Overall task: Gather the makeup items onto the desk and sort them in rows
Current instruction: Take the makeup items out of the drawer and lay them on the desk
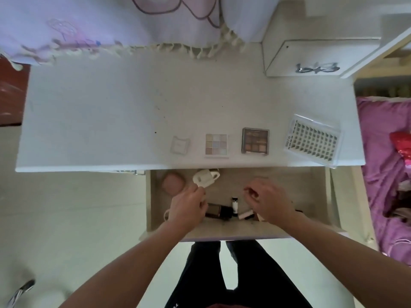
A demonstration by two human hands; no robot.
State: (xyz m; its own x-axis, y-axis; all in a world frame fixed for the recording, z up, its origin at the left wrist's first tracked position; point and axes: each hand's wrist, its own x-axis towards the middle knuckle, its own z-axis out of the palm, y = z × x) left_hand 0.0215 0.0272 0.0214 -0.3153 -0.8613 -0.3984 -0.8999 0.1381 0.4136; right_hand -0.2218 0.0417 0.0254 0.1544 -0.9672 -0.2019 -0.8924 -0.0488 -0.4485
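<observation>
My left hand (pixel 188 207) grips a white curler-like tool (pixel 205 177) by its lower end, above the open drawer (pixel 311 196). My right hand (pixel 270 200) hovers over the drawer with fingers curled and nothing visible in them. In the drawer lie a pink round compact (pixel 173 182), a dark brown bottle (pixel 219 210), a small white tube with a black cap (pixel 234 205) and a pale stick (pixel 245 214). On the white desk (pixel 100 112) a row runs along the front edge: a small clear case (pixel 180 145), a pale eyeshadow palette (pixel 216 144), a brown palette (pixel 255 141) and a lash tray (pixel 312 142).
A lilac fringed cloth (pixel 111 25) hangs over the desk's far edge. A white box with scrawled marks (pixel 315 58) stands at the back right. A purple bedspread (pixel 382 174) lies to the right. My dark-trousered legs (pixel 233 274) stand under the drawer.
</observation>
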